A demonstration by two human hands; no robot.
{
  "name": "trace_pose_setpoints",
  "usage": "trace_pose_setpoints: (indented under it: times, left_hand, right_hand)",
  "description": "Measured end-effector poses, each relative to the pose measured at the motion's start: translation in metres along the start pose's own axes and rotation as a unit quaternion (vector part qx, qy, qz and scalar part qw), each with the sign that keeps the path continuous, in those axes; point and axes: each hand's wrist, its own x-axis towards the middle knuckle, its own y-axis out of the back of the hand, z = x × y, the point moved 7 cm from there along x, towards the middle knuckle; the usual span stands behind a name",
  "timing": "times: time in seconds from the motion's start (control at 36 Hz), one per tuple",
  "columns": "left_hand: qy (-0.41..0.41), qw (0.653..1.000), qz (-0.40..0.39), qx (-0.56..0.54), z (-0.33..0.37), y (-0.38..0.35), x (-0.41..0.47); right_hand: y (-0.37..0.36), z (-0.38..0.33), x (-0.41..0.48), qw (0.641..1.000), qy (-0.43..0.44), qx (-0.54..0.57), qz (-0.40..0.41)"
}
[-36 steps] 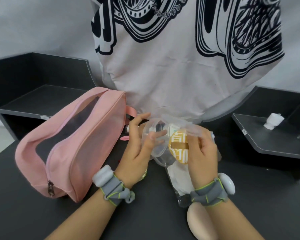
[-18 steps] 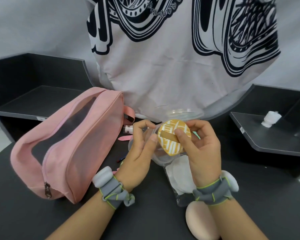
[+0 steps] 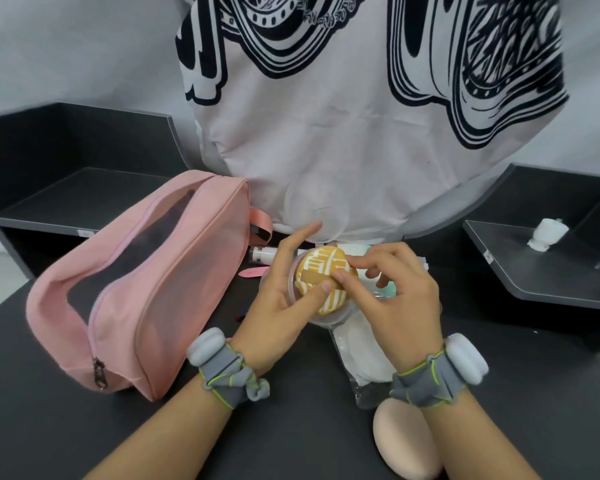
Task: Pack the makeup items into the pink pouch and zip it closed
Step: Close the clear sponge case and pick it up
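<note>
While looking down across the desk [image 3: 291,427], finds the pink pouch [image 3: 160,282] on its side toward the left edge, zip pull at the near end. Right of it, left hand [image 3: 274,306] and right hand [image 3: 395,299] together. Under the right wrist, a clear packet of white pads [image 3: 364,362]; by the near edge, a beige sponge [image 3: 406,441]. In the left hand's grip, a clear round case [image 3: 329,318]; seated in it, an orange-and-white puff [image 3: 321,268], left thumb pressing, right thumb and forefinger pinching it.

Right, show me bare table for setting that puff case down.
Bare black table between the forearms, bordered by the pink mesh pouch and the clear bag of white pads; also the near-right corner. Crowded behind the left hand and right hand, where a white tube lies.
</note>
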Motion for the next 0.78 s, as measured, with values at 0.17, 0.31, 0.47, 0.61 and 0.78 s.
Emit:
trace_pose_setpoints:
  times: [0.17,0.31,0.47,0.61,0.78]
  left_hand:
    - [0.026,0.999,0.026,-0.016,-0.004,0.002,0.001]
    - [0.046,0.997,0.043,-0.042,-0.007,0.006,0.001]
    - [0.048,0.995,0.067,-0.05,-0.008,0.013,0.004]
    - [0.04,0.991,0.121,-0.033,-0.012,0.027,0.008]
    - [0.009,0.989,0.144,-0.025,-0.008,0.035,0.009]
  right_hand:
    - [-0.01,-0.005,0.0,0.997,0.052,-0.015,-0.047]
    - [-0.028,-0.02,-0.01,0.978,0.161,-0.088,-0.103]
    - [-0.036,-0.018,-0.012,0.971,0.13,-0.125,-0.157]
    - [-0.043,-0.01,-0.016,0.969,0.105,-0.089,-0.204]
    - [-0.018,0.003,-0.004,0.997,0.03,0.024,-0.07]
